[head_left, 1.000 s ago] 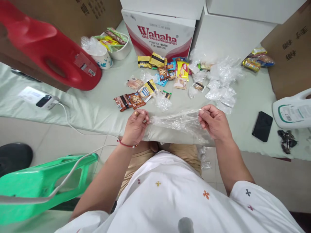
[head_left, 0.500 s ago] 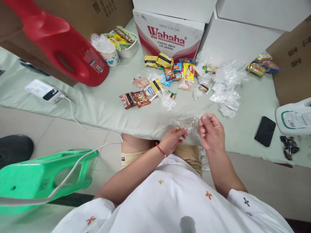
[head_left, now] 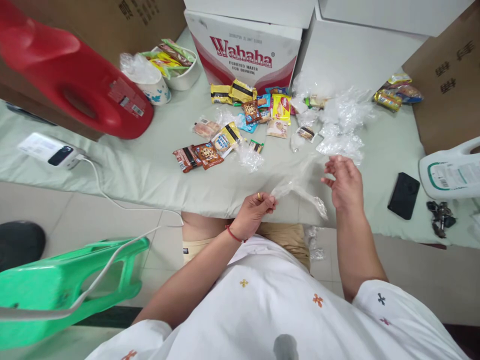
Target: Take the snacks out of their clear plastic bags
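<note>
My left hand (head_left: 257,212) pinches one end of a thin clear plastic bag (head_left: 290,187) at the table's front edge. The bag stretches to the right, and a twisted, crinkled part of it hangs out toward the lower right. Just beyond it, my right hand (head_left: 344,184) is raised with its fingers bent and apart, and I see nothing held in them. Farther back lie wrapped snacks, among them a brown cookie packet (head_left: 207,155), a yellow-and-white packet (head_left: 227,139) and a yellow packet (head_left: 280,107). Crumpled clear bags (head_left: 343,120) are heaped to their right.
A Wahaba-style printed carton reading Wahaha (head_left: 243,50) stands behind the snacks. At left are a red jug (head_left: 101,95), a paper cup (head_left: 155,92), a white bin (head_left: 187,77) and a power bank (head_left: 50,150). A phone (head_left: 404,196), keys (head_left: 441,219) and a white bottle (head_left: 452,172) lie right.
My hands have moved apart: the left slightly left, the right outward and away from the bag. The bag is now drawn out longer from my left fingers, and my right fingers have opened.
</note>
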`<state>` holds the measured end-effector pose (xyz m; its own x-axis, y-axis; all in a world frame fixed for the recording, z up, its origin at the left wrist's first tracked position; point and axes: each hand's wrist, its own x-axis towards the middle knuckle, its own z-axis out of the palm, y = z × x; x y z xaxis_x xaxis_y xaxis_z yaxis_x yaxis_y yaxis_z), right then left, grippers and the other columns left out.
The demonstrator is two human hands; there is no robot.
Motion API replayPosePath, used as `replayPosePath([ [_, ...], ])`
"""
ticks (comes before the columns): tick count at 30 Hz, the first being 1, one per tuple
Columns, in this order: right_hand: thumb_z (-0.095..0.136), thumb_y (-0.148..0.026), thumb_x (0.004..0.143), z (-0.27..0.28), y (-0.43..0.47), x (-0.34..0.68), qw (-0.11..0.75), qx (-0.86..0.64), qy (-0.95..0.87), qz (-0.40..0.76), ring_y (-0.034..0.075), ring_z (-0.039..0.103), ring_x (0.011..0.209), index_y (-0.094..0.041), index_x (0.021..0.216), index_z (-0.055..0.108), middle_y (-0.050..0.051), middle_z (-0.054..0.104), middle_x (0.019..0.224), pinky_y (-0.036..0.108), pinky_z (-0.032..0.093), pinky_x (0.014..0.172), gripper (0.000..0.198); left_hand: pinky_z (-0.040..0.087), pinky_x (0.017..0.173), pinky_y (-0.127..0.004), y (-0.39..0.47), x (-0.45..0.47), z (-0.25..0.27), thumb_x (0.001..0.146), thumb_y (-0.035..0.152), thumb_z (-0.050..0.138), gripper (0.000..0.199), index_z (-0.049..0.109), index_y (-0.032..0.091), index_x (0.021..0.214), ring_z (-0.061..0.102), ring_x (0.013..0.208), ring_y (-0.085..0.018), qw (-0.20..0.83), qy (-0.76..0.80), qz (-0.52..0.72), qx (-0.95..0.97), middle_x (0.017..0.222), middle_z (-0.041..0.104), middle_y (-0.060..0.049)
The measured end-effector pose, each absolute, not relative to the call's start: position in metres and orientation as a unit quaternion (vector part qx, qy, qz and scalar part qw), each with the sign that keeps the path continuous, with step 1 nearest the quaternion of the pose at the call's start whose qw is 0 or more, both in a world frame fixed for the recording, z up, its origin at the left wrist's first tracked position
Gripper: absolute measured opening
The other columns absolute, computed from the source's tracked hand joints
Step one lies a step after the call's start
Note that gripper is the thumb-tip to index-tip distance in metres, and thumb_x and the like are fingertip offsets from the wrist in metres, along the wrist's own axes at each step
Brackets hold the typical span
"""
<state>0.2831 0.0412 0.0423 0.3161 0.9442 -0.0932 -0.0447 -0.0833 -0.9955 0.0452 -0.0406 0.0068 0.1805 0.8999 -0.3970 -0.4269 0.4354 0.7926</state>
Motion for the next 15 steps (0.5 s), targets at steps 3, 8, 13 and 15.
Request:
replayPosePath([
  [3, 0.065, -0.086, 0.076, 0.028, 0.021, 0.277, 0.454, -0.636, -0.373, 0.500, 0.013, 0.055, 0.059, -0.020, 0.080, 0.069, 0.004, 0.065, 0.073, 0.024, 0.038, 0.045, 0.066, 0.045, 0.066, -0.024, -0.040, 0.048, 0.002, 0.068, 0.057, 0.091, 0.049, 0.065, 0.016, 0.068, 0.056, 0.069, -0.010, 0.702, 0.456, 0.470, 0.279, 0.077, 0.068, -0.002],
  [8, 0.083, -0.074, 0.063, 0.018, 0.007, 0.266, 0.283, -0.600, -0.493, 0.563, 0.009, 0.039, 0.055, -0.018, 0.065, 0.063, -0.004, 0.050, 0.058, 0.024, 0.028, 0.050, 0.060, 0.044, 0.066, -0.024, -0.040, 0.052, -0.004, 0.070, 0.060, 0.088, 0.049, 0.065, 0.017, 0.073, 0.055, 0.069, -0.010, 0.695, 0.466, 0.466, 0.287, 0.078, 0.068, -0.001],
  [13, 0.078, -0.076, 0.070, 0.013, 0.008, 0.248, 0.314, -0.590, -0.435, 0.603, 0.008, 0.030, 0.054, -0.018, 0.067, 0.062, -0.006, 0.044, 0.058, 0.024, 0.022, 0.050, 0.059, 0.044, 0.066, -0.026, -0.041, 0.054, -0.003, 0.079, 0.062, 0.080, 0.047, 0.067, 0.017, 0.072, 0.054, 0.067, -0.011, 0.668, 0.472, 0.456, 0.350, 0.074, 0.066, -0.002],
  [15, 0.082, -0.071, 0.068, 0.012, 0.007, 0.246, 0.318, -0.581, -0.438, 0.608, 0.007, 0.028, 0.054, -0.018, 0.067, 0.061, -0.007, 0.042, 0.058, 0.024, 0.021, 0.050, 0.057, 0.044, 0.065, -0.026, -0.039, 0.051, -0.003, 0.080, 0.060, 0.080, 0.046, 0.067, 0.017, 0.071, 0.053, 0.066, -0.011, 0.658, 0.474, 0.461, 0.360, 0.072, 0.066, -0.001],
])
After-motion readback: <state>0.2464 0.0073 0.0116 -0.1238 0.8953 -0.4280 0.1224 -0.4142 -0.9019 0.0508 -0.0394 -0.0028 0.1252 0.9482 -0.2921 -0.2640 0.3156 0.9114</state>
